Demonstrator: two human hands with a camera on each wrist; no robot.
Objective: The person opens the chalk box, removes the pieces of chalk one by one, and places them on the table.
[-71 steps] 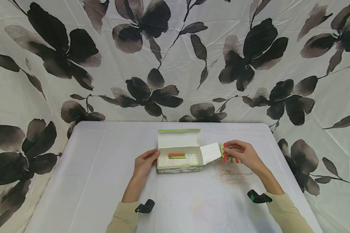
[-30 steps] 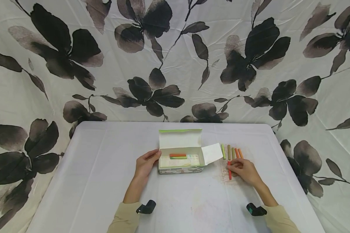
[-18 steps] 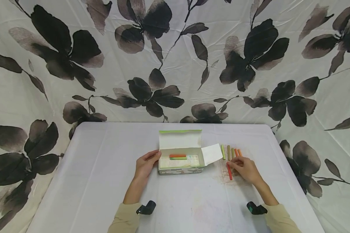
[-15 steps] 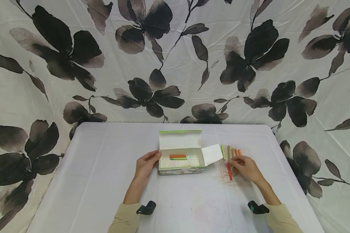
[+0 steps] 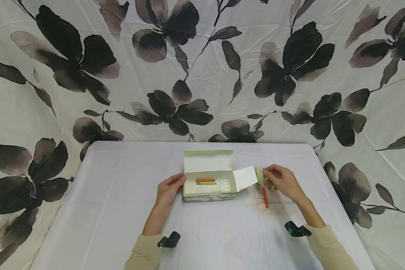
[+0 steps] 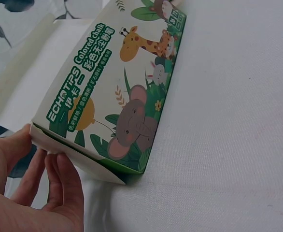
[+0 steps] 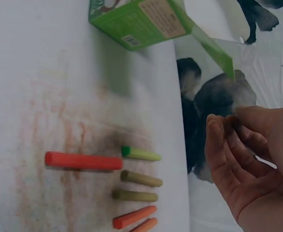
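Note:
My left hand [image 5: 167, 189] grips the left end of an open colored-chalk box [image 6: 127, 96], thumb at the upper corner and fingers at the end flap. Inside lie an orange chalk [image 5: 205, 180] and a green chalk [image 5: 206, 183]. My right hand [image 5: 285, 182] hovers over the chalk row right of the box, its fingers loosely bent, nothing visible between them. A red chalk [image 7: 83, 161] lies apart, nearer me. The row holds a yellow-green chalk [image 7: 141, 153], two olive chalks [image 7: 141, 178] and orange chalks [image 7: 134, 217]; the hand hides part of it in the head view.
The box's lid [image 5: 207, 161] stands raised at the back, and its side flap [image 5: 245, 177] sticks out toward the chalk row. Chalk smudges [image 5: 273, 208] mark the white tablecloth [image 5: 121, 202]. Behind the table hangs a floral cloth [image 5: 222, 75].
My right hand brought the red chalk from the row toward me, laid it down and released it, then moved back over the row. My left hand stayed at the box.

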